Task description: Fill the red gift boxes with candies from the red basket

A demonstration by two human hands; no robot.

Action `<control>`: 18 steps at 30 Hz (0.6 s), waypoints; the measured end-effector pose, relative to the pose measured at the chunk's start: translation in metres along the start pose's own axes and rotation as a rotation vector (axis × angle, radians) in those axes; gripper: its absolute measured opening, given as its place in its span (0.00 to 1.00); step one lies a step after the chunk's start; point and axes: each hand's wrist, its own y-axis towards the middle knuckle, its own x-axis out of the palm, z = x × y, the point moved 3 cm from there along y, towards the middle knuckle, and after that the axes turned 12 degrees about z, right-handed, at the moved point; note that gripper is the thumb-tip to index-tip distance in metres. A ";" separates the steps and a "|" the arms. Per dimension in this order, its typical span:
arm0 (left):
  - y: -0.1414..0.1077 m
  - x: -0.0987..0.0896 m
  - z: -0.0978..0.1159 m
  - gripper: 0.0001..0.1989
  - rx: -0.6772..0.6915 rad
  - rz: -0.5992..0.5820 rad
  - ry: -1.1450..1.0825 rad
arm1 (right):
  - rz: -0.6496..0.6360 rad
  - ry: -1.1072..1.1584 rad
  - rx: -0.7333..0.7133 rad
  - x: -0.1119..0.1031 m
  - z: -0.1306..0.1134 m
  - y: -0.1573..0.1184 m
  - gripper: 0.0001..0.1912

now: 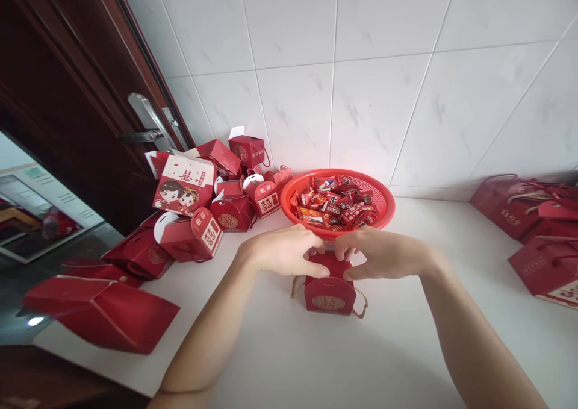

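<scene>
Hold by its side walls the small red cardboard box with rope handles, probably light, stiff yet creasable, upright on the white counter under left hand and right hand, with fingers curled at its top, impossible to tell whether pinching.

Soft, fairly even light brightens my smooth white worktop, its near side faintly shadowed; glare spots the dark grey floor at left, and wide-angle distortion stretches the edges.

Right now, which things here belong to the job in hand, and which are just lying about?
In use:
red box, touched by left hand and right hand
probably basket of wrapped sweets

Seemingly lying about:
boxes at left
boxes at right
</scene>
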 end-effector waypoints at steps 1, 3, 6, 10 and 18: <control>0.000 0.000 -0.001 0.13 -0.009 -0.011 -0.003 | -0.004 -0.008 0.007 -0.001 0.001 0.000 0.06; -0.002 -0.001 -0.002 0.17 -0.011 -0.050 -0.049 | -0.014 -0.033 0.005 -0.001 0.002 0.001 0.06; -0.003 -0.002 -0.001 0.16 -0.005 -0.069 -0.102 | -0.017 -0.039 -0.007 -0.002 0.002 0.003 0.05; -0.003 -0.001 -0.003 0.10 0.010 -0.084 -0.066 | -0.035 0.001 0.027 -0.003 0.005 0.006 0.03; -0.002 0.009 -0.005 0.16 -0.006 -0.065 -0.057 | 0.102 -0.051 0.055 -0.006 0.008 0.007 0.05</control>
